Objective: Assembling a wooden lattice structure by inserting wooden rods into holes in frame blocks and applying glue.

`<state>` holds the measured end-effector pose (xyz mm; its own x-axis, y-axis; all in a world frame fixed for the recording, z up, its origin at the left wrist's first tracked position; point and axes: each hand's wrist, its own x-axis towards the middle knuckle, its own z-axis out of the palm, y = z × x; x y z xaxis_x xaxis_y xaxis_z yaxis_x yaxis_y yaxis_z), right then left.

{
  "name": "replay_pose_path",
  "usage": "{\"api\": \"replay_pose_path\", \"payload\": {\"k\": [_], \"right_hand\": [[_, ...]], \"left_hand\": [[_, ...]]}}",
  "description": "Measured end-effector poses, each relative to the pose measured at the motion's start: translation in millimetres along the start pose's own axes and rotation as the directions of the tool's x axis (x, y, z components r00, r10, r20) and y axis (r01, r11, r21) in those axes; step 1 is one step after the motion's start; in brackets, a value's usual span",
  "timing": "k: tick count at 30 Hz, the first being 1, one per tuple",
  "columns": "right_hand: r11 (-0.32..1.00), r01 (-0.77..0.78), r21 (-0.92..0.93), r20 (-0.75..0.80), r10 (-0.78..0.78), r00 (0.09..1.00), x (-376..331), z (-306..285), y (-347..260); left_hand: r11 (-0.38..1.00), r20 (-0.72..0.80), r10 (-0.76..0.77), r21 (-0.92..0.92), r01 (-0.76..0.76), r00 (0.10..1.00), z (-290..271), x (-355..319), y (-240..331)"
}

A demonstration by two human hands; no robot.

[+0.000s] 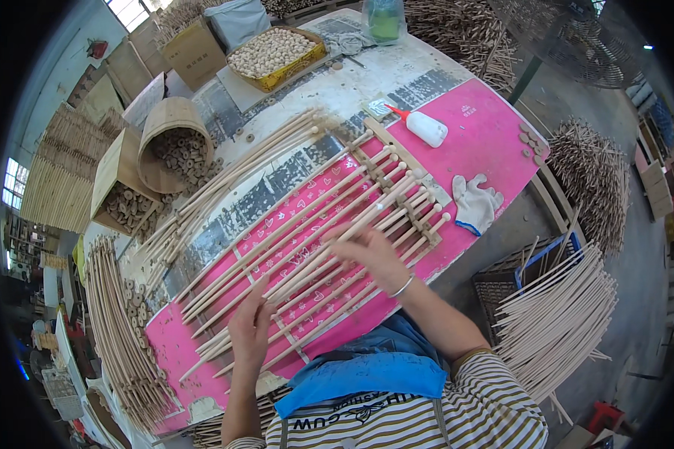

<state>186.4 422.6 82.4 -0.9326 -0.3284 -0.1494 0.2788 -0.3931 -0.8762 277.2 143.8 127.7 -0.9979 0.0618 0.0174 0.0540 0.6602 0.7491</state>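
Note:
Slim wooden sticks with round ball ends [307, 196] lie side by side across the pink table cover [464, 120]. Their ball ends rest near a notched wooden rack [414, 217]. My right hand [371, 258] is curled over several pale sticks in the middle of the row, thumb and fingers closed around them. Lower down the same sticks, my left hand [249, 328] has its fingers stretched out and apart, at the sticks' side. Part of the sticks is hidden beneath both hands.
Beyond the rack lie a white glue bottle [427, 129] with a red tip and a white glove [477, 202]. A yellow tray of wooden balls [272, 54], a wooden tub of rings [174, 142] and stick bundles [123, 337] stand around. A fan [591, 46] is at upper right.

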Motion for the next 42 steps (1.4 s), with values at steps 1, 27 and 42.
{"api": "replay_pose_path", "payload": {"k": [1,27,42], "right_hand": [[1.000,0.024,0.011,-0.019,-0.024,1.000,-1,-10,-8],[0.995,0.087,-0.042,-0.140,-0.092,0.986,-6,-47,-18],[0.960,0.146,-0.239,-0.348,-0.226,0.910,15,-61,-26]], "left_hand": [[0.999,-0.020,-0.018,-0.035,0.017,1.000,-5,-3,-4],[1.000,-0.021,-0.011,-0.024,0.011,1.000,-20,2,-12],[0.989,-0.081,0.133,0.082,-0.127,0.988,-7,83,-39]]}}
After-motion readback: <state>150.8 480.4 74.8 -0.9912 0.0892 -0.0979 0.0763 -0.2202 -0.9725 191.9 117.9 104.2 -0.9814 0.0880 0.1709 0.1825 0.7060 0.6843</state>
